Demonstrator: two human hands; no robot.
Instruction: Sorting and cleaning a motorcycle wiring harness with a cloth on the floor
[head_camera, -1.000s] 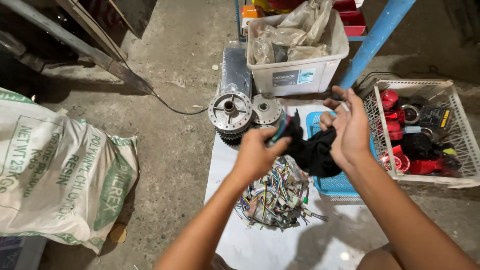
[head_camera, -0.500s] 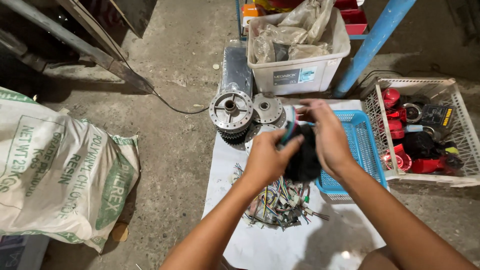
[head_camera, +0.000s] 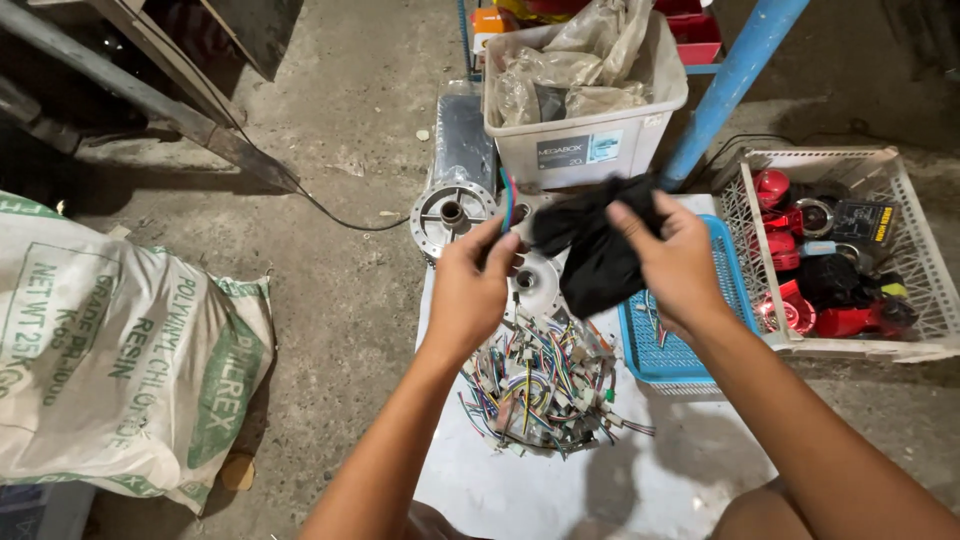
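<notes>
While both hands meet above the wire pile (head_camera: 540, 385), left hand (head_camera: 470, 290) pinching coloured wires (head_camera: 507, 198), right hand (head_camera: 680, 265) gripping what looks like a black cloth (head_camera: 590, 250), blue basket (head_camera: 665, 350) beneath the right hand.

White sack (head_camera: 110, 350) left; labelled grey box (head_camera: 585, 110) ahead.

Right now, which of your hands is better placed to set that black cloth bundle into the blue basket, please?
Probably the right hand: it grips the black cloth bundle almost directly above the blue basket; the left hand is farther away.
</notes>
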